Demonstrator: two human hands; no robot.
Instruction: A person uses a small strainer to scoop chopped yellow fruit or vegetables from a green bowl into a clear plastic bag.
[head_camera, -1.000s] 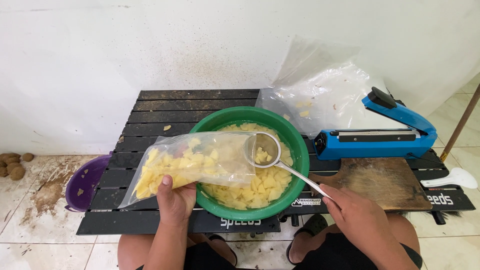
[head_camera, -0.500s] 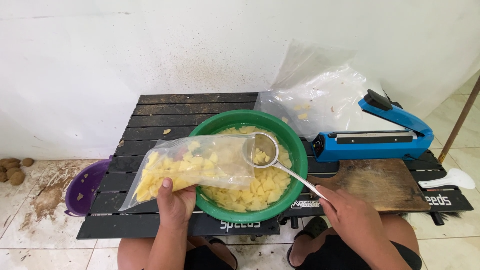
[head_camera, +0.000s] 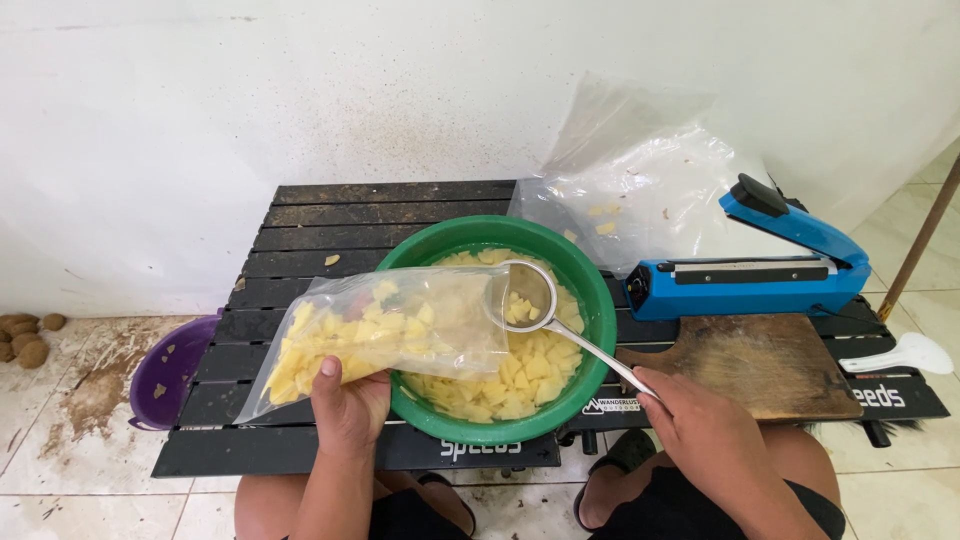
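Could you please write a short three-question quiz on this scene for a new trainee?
1. True or false: the left hand holds the clear bag of yellow pieces over the green bowl.
2. The ladle in the right hand is: A) empty on the table, B) at the bag's mouth with pieces in it, C) in the purple basin.
3. What lies just right of the bowl, in front of the blue heat sealer?

Key: 1 true. 2 B. 3 the wooden board.
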